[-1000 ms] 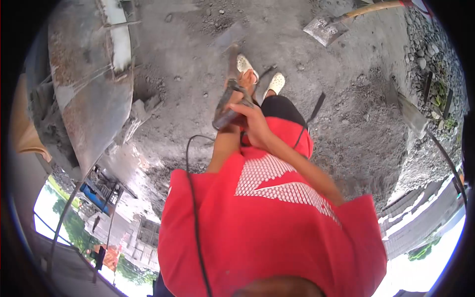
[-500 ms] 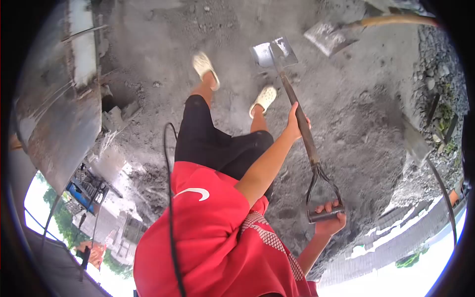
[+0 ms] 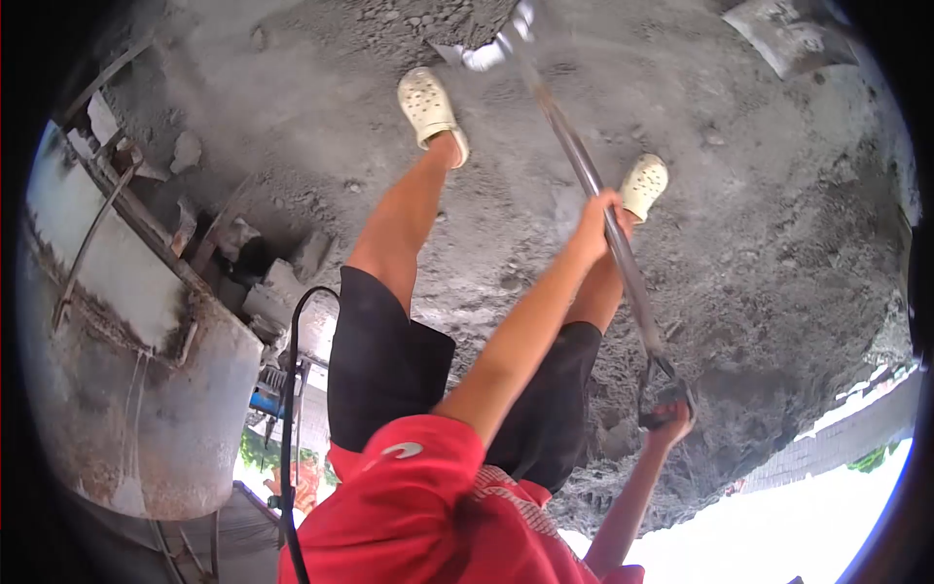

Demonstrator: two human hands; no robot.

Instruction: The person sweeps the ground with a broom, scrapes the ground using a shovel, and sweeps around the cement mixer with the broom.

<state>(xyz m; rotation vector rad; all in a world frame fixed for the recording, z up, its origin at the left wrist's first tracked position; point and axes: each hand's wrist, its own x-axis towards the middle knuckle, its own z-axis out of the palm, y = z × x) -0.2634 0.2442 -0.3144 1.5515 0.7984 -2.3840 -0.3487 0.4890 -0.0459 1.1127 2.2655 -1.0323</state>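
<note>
My left hand (image 3: 605,219) is wrapped round the middle of the long shovel shaft (image 3: 574,146), above my right shin. At the near end of the shovel, my right hand (image 3: 673,420) grips the crossbar of the D-shaped handle. The shaft slants up and to the left, away from me. Its metal blade (image 3: 482,56) is at the top, partly blurred, against loose grey gravel (image 3: 413,14). Both feet, in cream clogs (image 3: 426,105), stand apart on the dusty ground, left of and beneath the shaft.
A second shovel blade (image 3: 778,37) lies at the upper right. At the left stands a large rusty metal drum or trough (image 3: 146,419), with broken concrete chunks (image 3: 282,292) beside it. A black cable (image 3: 290,419) hangs near my left side. A rough grey mound (image 3: 759,341) is at the right.
The shovel blade has moved forward and left to the gravel. Both hands keep their hold. My feet stand wider apart, and the view has shifted, bringing the rusty drum closer.
</note>
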